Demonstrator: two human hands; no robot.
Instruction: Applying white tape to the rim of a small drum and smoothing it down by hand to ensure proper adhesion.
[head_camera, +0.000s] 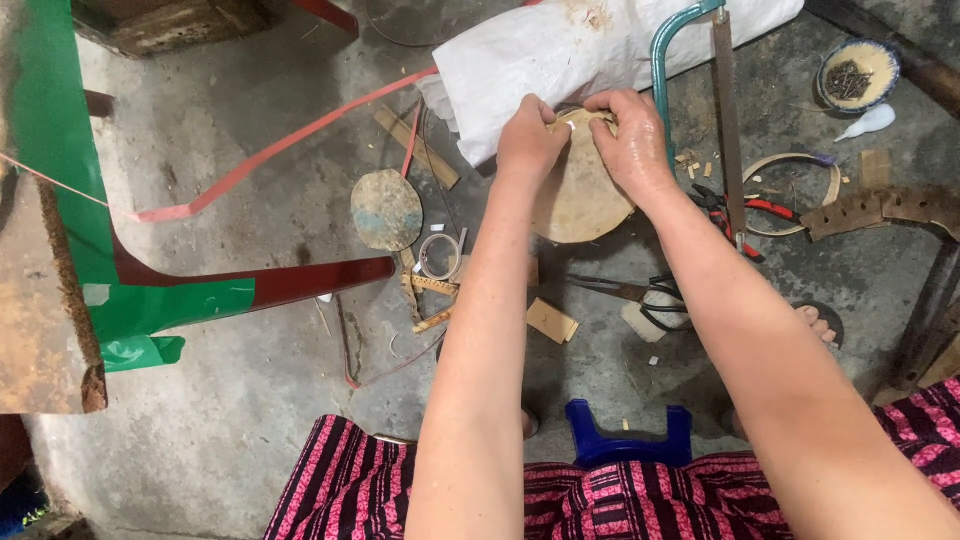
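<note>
Disc (578, 195) of tan wood held at its twelve-o'clock rim, left hand (530, 140) and right hand (630, 140) pinching side by side, equally near.

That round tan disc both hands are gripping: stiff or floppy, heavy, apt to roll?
The tan disc looks thin and flat, so probably light. It keeps its round shape while the left hand and right hand pinch only its top edge, so likely fairly stiff. Set on edge it might roll; laid flat, probably not.
</note>
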